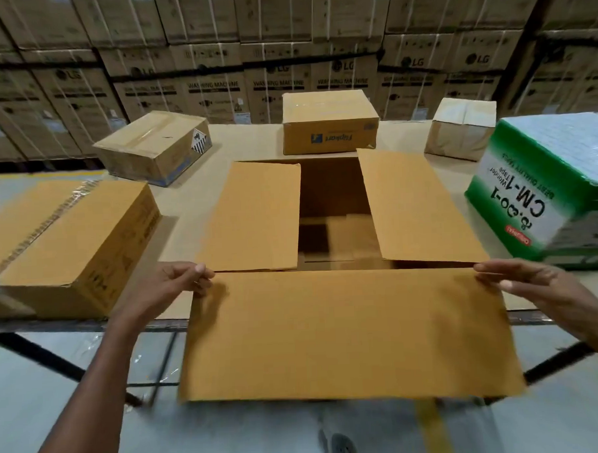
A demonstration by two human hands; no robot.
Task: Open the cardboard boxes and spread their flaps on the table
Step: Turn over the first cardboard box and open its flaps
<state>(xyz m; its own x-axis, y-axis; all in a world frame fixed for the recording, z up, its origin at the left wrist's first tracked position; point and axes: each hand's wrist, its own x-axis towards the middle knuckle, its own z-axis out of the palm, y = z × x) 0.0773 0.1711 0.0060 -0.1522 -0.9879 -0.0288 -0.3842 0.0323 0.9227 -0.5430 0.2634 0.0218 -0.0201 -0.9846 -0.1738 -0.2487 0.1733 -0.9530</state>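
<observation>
A plain brown cardboard box [334, 204] stands open in the middle of the table. Its long near flap [350, 330] is folded out towards me over the table edge. The left side flap [256, 216] and right side flap [416, 204] still lie partly over the opening. My left hand [176, 283] pinches the near flap's left corner at the fold. At the flap's right corner my right hand [533, 284] holds the edge with its fingers stretched along it. Inside, the box's bottom flaps show.
Closed boxes surround it: a big taped box [68, 243] at left, a labelled box [153, 147] at back left, a Flipkart box [329, 122] behind, a small wrapped box [461, 126] at back right. A green-and-white tape carton [549, 188] sits at right. Stacked washing-machine cartons [283, 66] wall the back.
</observation>
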